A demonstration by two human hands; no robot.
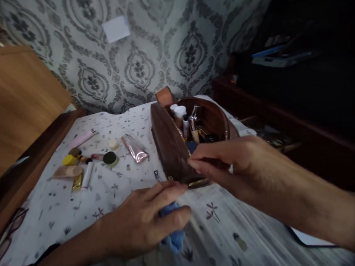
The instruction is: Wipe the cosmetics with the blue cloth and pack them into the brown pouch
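Note:
An open brown cosmetic bag (167,142) stands on a white patterned cloth (107,201), with several tubes and bottles (186,119) upright inside. My right hand (224,162) reaches across the bag's near end, fingers pressed together at its rim; what they pinch is hidden. My left hand (148,219) rests on the cloth in front of the bag, fingers curled round a blue cloth (173,233).
Loose cosmetics lie at the left: a pink tube (136,148), a pink stick (82,139), a dark round compact (110,158), a yellow item (70,160), a white tube (87,175). A wooden board (16,107) lies left, dark furniture (287,115) right, patterned wallpaper behind.

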